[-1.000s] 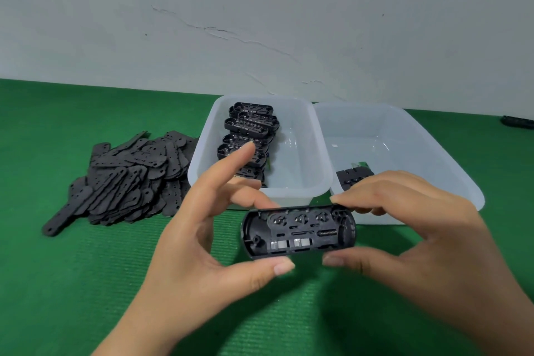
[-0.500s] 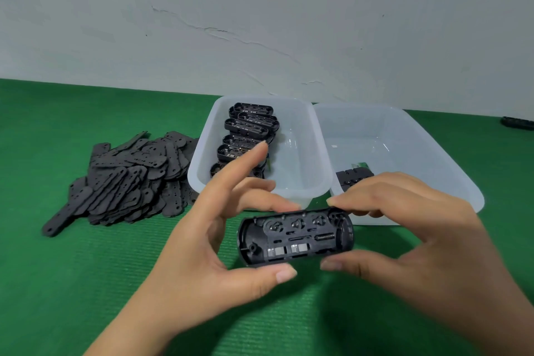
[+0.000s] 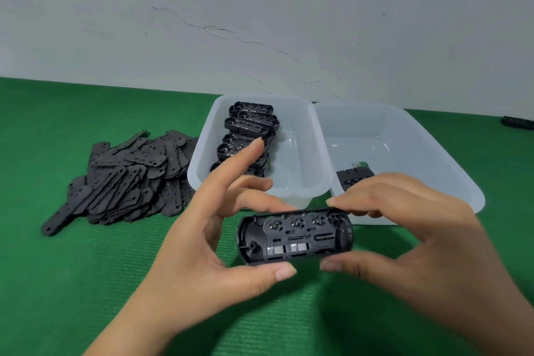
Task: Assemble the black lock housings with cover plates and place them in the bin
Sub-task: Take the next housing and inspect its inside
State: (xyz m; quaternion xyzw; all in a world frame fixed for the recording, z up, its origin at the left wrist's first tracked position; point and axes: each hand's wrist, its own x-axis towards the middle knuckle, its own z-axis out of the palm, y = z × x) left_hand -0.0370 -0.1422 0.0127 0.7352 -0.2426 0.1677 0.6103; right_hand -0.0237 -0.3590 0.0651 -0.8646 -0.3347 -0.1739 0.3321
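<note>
A black lock housing (image 3: 294,235) is held above the green table (image 3: 72,283), open side toward the camera, between the two hands: the left hand (image 3: 202,243) pinches its left end with thumb below and middle fingers above, index finger raised free, while the right hand (image 3: 410,243) pinches its right end, thumb under and fingertips on the upper edge. Behind the hands, a clear bin (image 3: 300,150) holds a row of uncovered housings (image 3: 248,136), and a second clear bin (image 3: 419,159) beside it holds one black piece (image 3: 354,178). A heap of flat cover plates (image 3: 130,176) lies on the table left of the bins.
</note>
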